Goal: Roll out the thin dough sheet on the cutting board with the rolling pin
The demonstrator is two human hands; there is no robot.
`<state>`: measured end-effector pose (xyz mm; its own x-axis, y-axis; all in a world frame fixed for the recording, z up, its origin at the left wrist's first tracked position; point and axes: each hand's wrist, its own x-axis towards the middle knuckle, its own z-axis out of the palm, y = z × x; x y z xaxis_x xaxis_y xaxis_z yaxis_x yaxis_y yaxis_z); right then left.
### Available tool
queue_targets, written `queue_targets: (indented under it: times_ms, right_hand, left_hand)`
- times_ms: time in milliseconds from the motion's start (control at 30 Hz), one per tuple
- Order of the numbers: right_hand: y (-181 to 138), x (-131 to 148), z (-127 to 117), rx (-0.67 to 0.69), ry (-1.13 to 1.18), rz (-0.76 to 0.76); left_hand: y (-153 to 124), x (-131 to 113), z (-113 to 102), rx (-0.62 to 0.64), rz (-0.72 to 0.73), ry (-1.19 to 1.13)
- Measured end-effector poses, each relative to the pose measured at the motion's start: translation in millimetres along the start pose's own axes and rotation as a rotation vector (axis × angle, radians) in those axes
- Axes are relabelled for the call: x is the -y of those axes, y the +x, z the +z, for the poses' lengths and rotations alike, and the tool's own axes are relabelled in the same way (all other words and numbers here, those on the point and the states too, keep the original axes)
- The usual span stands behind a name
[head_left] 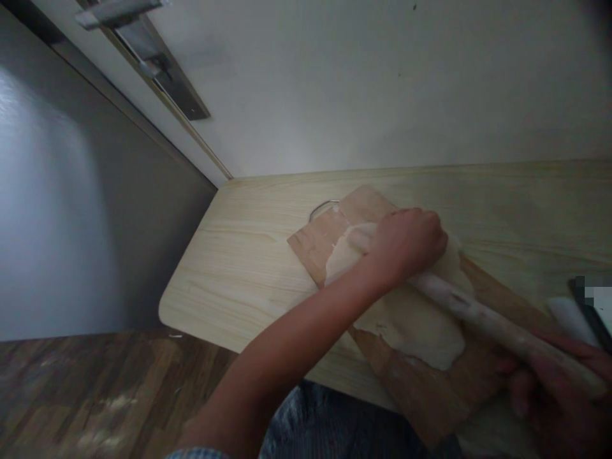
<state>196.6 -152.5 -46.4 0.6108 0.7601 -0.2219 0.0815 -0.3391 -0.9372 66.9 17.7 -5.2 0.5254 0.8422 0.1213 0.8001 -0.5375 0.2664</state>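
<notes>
A floured wooden rolling pin (pixel 471 310) lies slantwise across a flat sheet of pale dough (pixel 415 325). My left hand (pixel 411 239) is closed round the pin's far part, and a short tip sticks out to its left. At the lower right, dim and partly blurred, my right hand (pixel 559 395) grips the near end. Under the dough is a wooden cutting board (pixel 318 242) with a wire handle at its far left corner. The dough has an uneven edge and covers much of the board.
The board rests on a light wood-grain table (pixel 229 268) with a rounded left corner. Behind stands a white door (pixel 358 83) with a metal handle (pixel 153 57). At the right edge lies a dark-edged flat object (pixel 590 312), partly blurred out. Dark floorboards (pixel 109 395) show below left.
</notes>
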Motion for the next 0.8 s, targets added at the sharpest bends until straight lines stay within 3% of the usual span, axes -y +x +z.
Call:
queue_targets:
  times_ms: [233, 567, 800]
  right_hand:
    - [-11.4, 19.0, 7.1, 0.044, 0.074, -0.023]
    - [-16.2, -0.7, -0.8, 0.093, -0.204, -0.376]
    - [-55.5, -11.7, 16.3, 0.165, -0.156, -0.349]
  left_hand:
    - [4.3, -1.6, -1.8, 0.034, -0.026, -0.023]
    - [-23.1, 1.3, -5.3, -0.014, -0.003, 0.065]
    - [-32.9, 11.4, -12.4, 0.048, 0.116, 0.078]
